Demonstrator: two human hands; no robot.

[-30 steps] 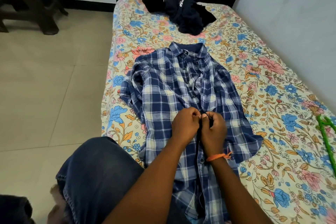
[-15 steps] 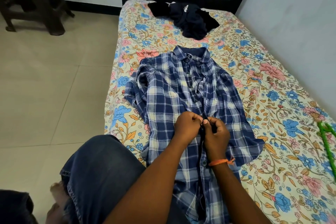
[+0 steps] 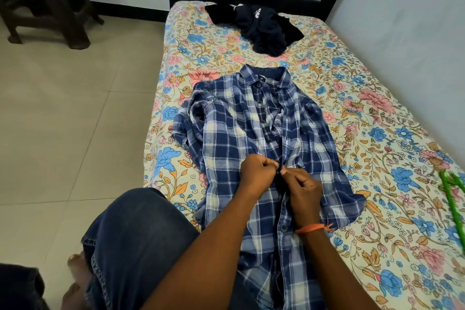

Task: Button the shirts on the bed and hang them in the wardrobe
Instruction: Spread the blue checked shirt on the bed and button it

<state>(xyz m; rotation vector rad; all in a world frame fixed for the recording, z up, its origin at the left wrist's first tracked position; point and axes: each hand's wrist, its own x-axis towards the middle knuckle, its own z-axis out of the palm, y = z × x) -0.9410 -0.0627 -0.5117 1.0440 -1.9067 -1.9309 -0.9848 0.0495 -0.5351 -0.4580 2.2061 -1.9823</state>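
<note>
A blue and white plaid shirt (image 3: 231, 133) lies face up on the floral bed (image 3: 377, 133), collar toward the headboard. Both hands meet at the middle of its front placket. My left hand (image 3: 255, 175) pinches the left edge of the placket. My right hand (image 3: 302, 191), with an orange thread at the wrist, pinches the right edge at a dark button. The placket above the hands lies partly open. A crumpled black garment (image 3: 264, 27) lies near the head of the bed.
A green hanger (image 3: 453, 199) lies on the bed at the right edge. The wall runs along the bed's right side. My knee in jeans (image 3: 136, 241) rests at the bed's left edge. A dark plastic stool (image 3: 47, 2) stands on the tiled floor at the far left.
The hands stay pinched together at the same spot on the placket, fingers shifting slightly. The view has tilted a little, so the shirt sits lower in the frame.
</note>
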